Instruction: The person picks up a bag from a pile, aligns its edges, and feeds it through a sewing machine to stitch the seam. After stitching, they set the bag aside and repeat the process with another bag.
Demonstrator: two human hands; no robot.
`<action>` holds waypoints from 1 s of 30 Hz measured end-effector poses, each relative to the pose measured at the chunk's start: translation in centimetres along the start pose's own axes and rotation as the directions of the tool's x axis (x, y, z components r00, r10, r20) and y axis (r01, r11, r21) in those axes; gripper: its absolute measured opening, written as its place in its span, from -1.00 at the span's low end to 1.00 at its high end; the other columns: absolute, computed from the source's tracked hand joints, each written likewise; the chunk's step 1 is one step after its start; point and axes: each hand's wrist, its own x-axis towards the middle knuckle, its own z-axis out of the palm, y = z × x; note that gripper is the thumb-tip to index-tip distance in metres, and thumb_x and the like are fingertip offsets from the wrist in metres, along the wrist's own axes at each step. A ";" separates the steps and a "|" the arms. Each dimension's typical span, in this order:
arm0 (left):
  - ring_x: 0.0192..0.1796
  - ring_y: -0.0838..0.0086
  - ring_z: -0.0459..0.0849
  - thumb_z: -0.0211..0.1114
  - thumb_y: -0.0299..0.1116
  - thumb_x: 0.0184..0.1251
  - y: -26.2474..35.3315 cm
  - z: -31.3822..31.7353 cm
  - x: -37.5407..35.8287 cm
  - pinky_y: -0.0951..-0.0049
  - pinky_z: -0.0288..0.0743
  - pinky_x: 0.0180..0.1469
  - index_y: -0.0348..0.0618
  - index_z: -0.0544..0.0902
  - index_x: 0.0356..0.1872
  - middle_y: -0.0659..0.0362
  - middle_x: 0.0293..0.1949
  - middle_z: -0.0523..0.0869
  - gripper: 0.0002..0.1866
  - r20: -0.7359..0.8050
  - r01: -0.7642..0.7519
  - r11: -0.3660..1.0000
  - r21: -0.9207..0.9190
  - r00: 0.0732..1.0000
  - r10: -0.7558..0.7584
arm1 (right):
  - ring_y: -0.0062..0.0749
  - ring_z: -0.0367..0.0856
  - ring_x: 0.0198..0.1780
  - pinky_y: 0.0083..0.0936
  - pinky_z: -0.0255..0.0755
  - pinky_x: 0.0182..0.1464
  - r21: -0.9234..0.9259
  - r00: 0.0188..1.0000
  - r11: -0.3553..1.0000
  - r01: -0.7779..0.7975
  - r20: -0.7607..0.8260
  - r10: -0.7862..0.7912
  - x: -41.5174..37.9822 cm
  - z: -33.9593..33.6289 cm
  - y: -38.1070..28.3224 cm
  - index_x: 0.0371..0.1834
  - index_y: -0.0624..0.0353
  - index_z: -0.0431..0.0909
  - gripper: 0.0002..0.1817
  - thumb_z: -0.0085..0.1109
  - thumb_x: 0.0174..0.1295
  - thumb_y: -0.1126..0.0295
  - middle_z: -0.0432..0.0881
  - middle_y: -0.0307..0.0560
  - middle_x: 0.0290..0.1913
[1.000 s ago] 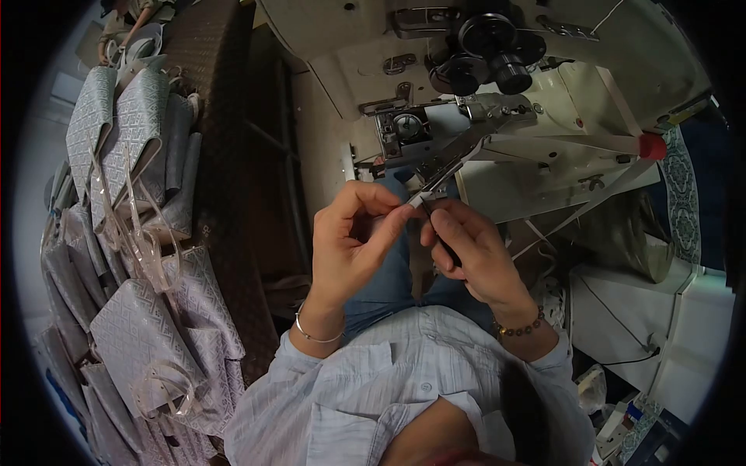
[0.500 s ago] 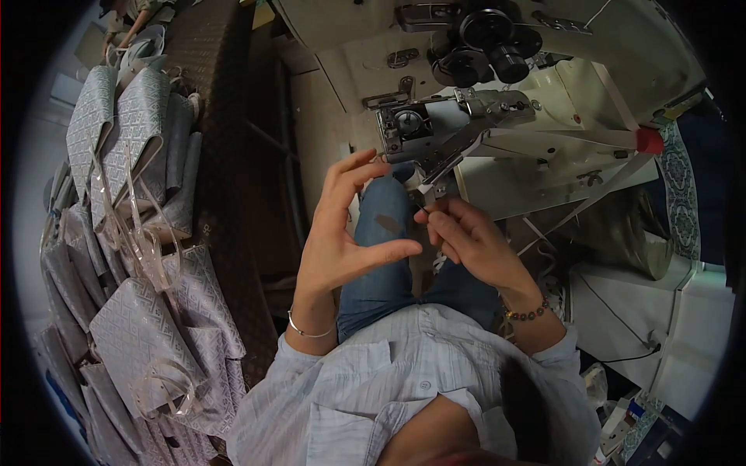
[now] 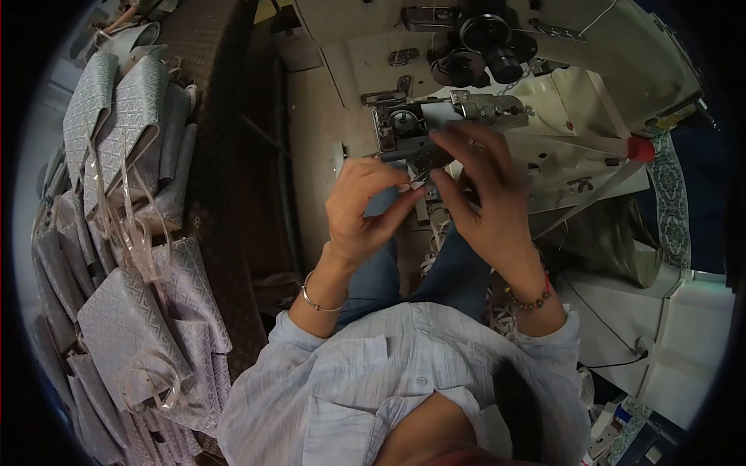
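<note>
Under the head of a sewing machine (image 3: 474,113), both my hands meet at the tip of a metal tape guide (image 3: 423,165). Thumb and forefinger of my left hand (image 3: 361,206) pinch a small pale end of tape (image 3: 415,185) at that tip. My right hand (image 3: 493,175) hangs over the guide with thumb and fingers apart; it covers much of the guide and seems to hold nothing. A long white tape (image 3: 575,144) runs from behind the right hand to a red block (image 3: 640,149) at the right.
At the left, several silvery patterned bags (image 3: 132,334) with clear handles are piled beside a brown woven surface (image 3: 221,101). A patterned strip (image 3: 670,202) hangs at the far right, near a dark sack (image 3: 625,241). A white box-like surface (image 3: 602,318) with a cord stands below.
My left hand has gone from spread fingers to a pinch at the guide's tip. My right hand has risen from below the guide to over it, its fingers now apart.
</note>
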 end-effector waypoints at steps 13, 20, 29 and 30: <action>-0.37 0.36 0.60 0.45 -0.69 -0.14 0.5 0.3 -0.1 0.39 0.45 -0.19 -0.19 0.62 -0.23 0.19 -0.39 0.66 -0.63 0.020 -0.043 0.999 0.010 0.999 0.042 | -0.23 0.63 -0.22 -0.44 0.55 -0.28 -0.102 0.965 0.994 -0.043 0.255 0.068 0.3 -0.6 0.2 0.01 0.05 0.56 -0.71 0.23 0.20 0.45 0.53 -0.11 -0.05; -0.27 0.63 0.56 0.36 -0.65 0.05 1.9 0.8 -1.4 0.56 0.43 -0.03 -0.27 0.45 -0.01 0.25 -0.38 0.63 -0.56 0.103 0.432 0.809 -0.398 0.898 -0.429 | -0.31 0.62 -0.27 -0.48 0.50 -0.30 0.006 0.931 0.996 -0.087 0.356 0.079 0.4 -2.3 0.2 -0.11 0.09 0.59 -0.80 0.24 0.19 0.45 0.53 -0.13 -0.07; -0.21 0.58 0.63 0.33 -0.59 0.21 1.7 0.1 -0.3 0.58 0.52 -0.10 -0.26 0.45 -0.03 0.21 -0.33 0.65 -0.67 0.243 0.644 0.535 -0.546 0.733 -0.635 | -0.39 0.61 -0.30 -0.48 0.49 -0.29 0.008 0.943 0.993 -0.115 0.317 0.107 0.8 -3.1 -0.3 -0.10 0.10 0.59 -0.76 0.27 0.14 0.51 0.55 -0.14 -0.02; -0.21 0.58 0.63 0.33 -0.59 0.21 1.8 0.0 -0.5 0.58 0.52 -0.10 -0.26 0.45 -0.03 0.21 -0.33 0.65 -0.67 0.242 0.648 0.532 -0.545 0.729 -0.640 | -0.39 0.61 -0.30 -0.48 0.49 -0.29 0.009 0.941 0.993 -0.119 0.321 0.110 0.8 -3.1 -0.1 -0.10 0.10 0.59 -0.76 0.27 0.14 0.51 0.55 -0.14 -0.02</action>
